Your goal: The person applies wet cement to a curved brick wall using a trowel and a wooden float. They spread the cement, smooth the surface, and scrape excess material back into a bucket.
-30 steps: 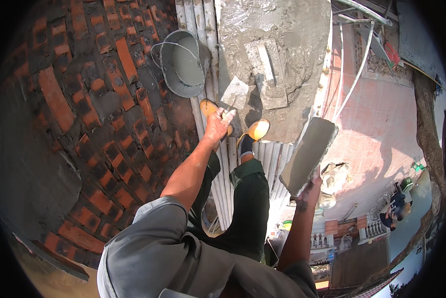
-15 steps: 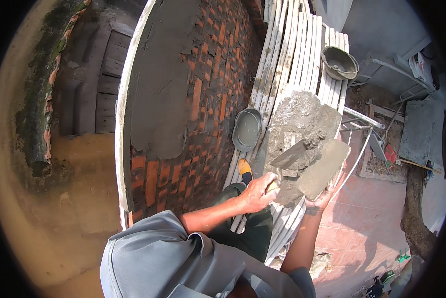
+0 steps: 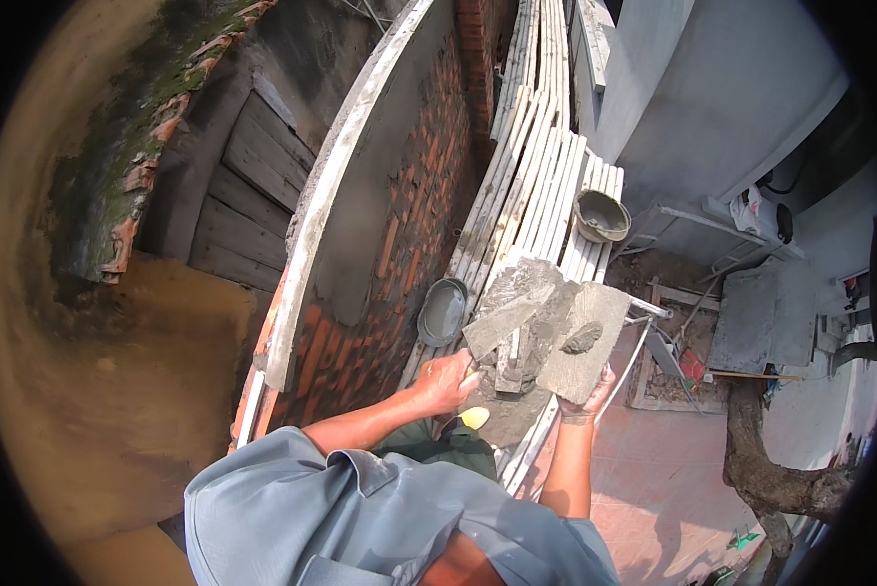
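Note:
My left hand [image 3: 443, 384] is closed around the handle of a trowel [image 3: 507, 322], its flat blade smeared with grey mortar. The blade lies over the near left part of a mortar heap [image 3: 526, 278]; whether they touch I cannot tell. In my right hand [image 3: 585, 396] is a rectangular, mortar-coated hawk [image 3: 587, 366], gripped at its near end, with most of the fingers hidden beneath it. One dark lump of wet mortar [image 3: 583, 338] sits on the hawk's face. The trowel and the hawk are apart, the hawk to the right.
Pale poles [image 3: 526, 215] form a narrow platform carrying a grey bucket [image 3: 443, 313] and a second bucket [image 3: 601, 217]. At left rises a partly plastered brick wall [image 3: 399, 234] with a pale top edge. A red tiled floor [image 3: 643, 459] lies below on the right, near a tree trunk [image 3: 751, 439].
A mortar lump now lies on the hawk, which was bare before. The trowel has moved left, away from the hawk, and the hawk has turned more upright in view. The whole view has shifted.

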A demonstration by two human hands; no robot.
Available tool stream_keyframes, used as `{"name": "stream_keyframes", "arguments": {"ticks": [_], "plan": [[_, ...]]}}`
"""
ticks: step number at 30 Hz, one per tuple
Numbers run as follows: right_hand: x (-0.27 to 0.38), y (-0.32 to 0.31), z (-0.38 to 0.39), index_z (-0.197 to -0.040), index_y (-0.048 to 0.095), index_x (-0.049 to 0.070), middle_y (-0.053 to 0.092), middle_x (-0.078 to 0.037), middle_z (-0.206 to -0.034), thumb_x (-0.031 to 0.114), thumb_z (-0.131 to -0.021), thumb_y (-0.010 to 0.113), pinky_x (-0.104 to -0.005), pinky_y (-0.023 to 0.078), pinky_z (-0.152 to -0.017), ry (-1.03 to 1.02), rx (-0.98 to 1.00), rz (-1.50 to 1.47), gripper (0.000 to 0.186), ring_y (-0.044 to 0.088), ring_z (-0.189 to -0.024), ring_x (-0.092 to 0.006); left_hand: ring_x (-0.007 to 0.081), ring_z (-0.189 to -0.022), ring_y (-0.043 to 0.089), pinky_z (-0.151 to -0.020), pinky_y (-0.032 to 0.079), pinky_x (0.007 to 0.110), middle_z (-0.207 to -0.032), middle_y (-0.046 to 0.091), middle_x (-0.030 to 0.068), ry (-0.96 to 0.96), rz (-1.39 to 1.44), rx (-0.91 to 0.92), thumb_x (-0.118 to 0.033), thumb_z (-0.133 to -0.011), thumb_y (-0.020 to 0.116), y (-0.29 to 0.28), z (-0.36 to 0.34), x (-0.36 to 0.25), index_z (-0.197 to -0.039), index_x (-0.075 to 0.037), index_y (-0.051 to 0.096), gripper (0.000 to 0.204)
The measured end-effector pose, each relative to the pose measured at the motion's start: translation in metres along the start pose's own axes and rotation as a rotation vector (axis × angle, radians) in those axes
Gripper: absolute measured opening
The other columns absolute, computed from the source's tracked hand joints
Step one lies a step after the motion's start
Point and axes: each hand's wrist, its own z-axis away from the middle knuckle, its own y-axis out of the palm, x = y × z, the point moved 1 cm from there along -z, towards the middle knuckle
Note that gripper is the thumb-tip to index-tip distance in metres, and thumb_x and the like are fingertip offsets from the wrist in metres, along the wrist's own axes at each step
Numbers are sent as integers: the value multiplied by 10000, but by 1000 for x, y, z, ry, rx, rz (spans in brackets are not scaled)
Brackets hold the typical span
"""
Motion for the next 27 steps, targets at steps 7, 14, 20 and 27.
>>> {"name": "stream_keyframes", "arguments": {"ticks": [7,14,20,27], "plan": [[15,33,35,-1435,572,107,654,-107,-1371,483,-889,647,-561,562,-1002,-51,129,142,667,655,-1205,-352,532,-942,647,-828,504,581,-939,668,329,-21,93,89,-329,-963,657,-30,8,34,-1127,40,553,417],[15,115,8,-1525,489,108,574,-175,-1469,539,-874,591,-676,504,-1024,-10,250,197,788,613,-1261,-432,519,-895,650,-771,507,541,-883,654,308,-136,102,84,-346,-973,703,-69,-10,52,-1040,36,541,420],[36,158,-69,-1502,504,95,566,-167,-1474,523,-897,594,-647,484,-1063,-137,205,228,746,592,-1284,-416,384,-745,667,-702,509,478,-803,655,248,-343,181,-124,-305,-926,698,-91,-28,86,-1054,56,617,392],[31,227,-108,-1491,516,95,579,-154,-1465,489,-937,548,-597,492,-1081,-71,385,278,680,594,-1299,-382,481,-830,675,-751,522,511,-872,675,295,-310,263,-259,-264,-939,669,-137,-43,89,-1083,49,596,352]]}}
